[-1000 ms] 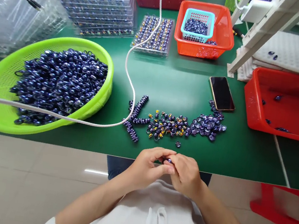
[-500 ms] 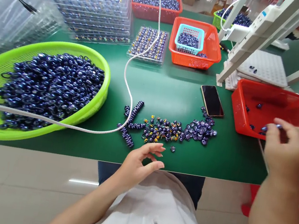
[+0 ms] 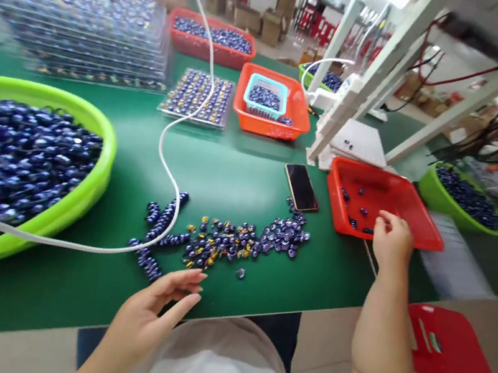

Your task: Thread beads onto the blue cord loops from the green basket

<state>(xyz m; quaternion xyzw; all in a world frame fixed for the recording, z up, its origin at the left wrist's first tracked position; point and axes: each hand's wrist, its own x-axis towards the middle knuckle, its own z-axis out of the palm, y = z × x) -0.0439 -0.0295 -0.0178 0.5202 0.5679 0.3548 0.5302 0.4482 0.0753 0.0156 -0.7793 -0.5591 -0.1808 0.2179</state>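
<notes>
My left hand (image 3: 149,306) is at the table's front edge, palm side inward, with thumb and fingers apart and nothing between them. Just beyond it lies a loose pile of dark blue shiny beads with yellow bits (image 3: 221,242). Short stacked rows of dark rings (image 3: 166,214) lie to the left of that pile. A heap of flat dark beads (image 3: 283,235) adjoins it on the right. My right hand (image 3: 393,238) hangs over the near rim of a red tray (image 3: 398,197), fingers curled with the tips close together. Whatever they may hold is hidden. Several dark beads (image 3: 360,193) lie inside that tray.
A phone (image 3: 302,187) lies left of the tray. A green basket of dark pieces (image 3: 105,157) stands at left, crossed by a white cable (image 3: 161,141). Farther back are stacked clear trays (image 3: 109,57), an orange basket (image 3: 268,128) and a metal post (image 3: 376,68). A person sits opposite.
My view has swung to the right. The two beads at my right fingertips no longer show there, and more beads are visible in the red tray. My left hand keeps its pose.
</notes>
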